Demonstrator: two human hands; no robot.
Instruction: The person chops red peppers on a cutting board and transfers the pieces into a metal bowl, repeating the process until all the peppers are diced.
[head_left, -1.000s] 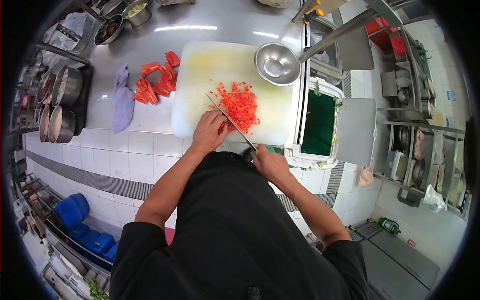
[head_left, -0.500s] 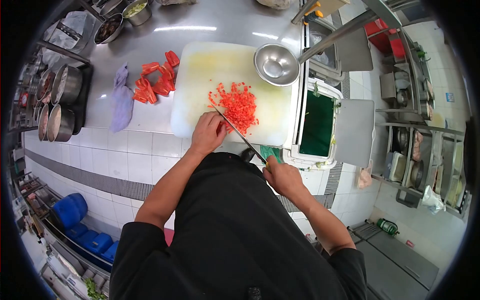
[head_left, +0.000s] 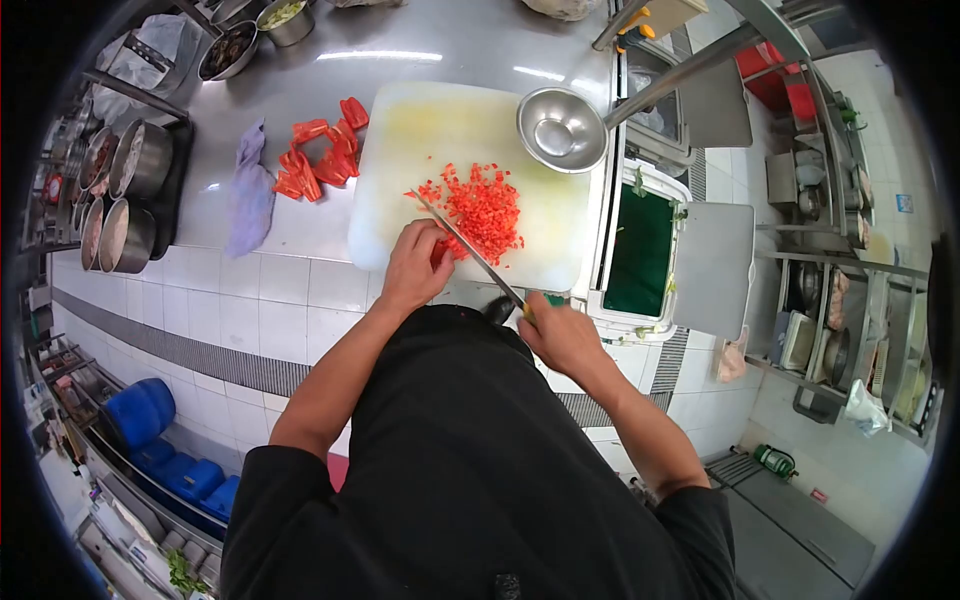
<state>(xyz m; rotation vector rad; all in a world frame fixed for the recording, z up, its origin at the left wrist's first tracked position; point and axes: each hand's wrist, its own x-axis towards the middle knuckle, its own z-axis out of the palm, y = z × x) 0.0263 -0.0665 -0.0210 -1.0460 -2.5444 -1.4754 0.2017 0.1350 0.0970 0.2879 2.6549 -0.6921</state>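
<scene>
My right hand (head_left: 560, 338) is closed round the handle of a kitchen knife (head_left: 480, 262). The blade points up and left over the white cutting board (head_left: 400, 130), along the near-left side of a heap of diced red pepper (head_left: 487, 215). My left hand (head_left: 416, 268) rests at the board's near edge with its fingers curled, pressing a bit of red pepper (head_left: 439, 252) beside the blade. Most of that piece is hidden by the fingers. Larger red pepper pieces (head_left: 318, 160) lie on the steel counter left of the board.
A steel bowl (head_left: 562, 130) sits at the board's far right corner. Left of the pepper pieces lies a lavender cloth (head_left: 249, 195). An open white bin with a green inside (head_left: 638, 245) stands right of the counter. Steel pots (head_left: 128, 235) are at the far left.
The knife has slid forward and to the left, its tip now farther over the board. My right hand has moved with it, while the left hand stays nearly in place.
</scene>
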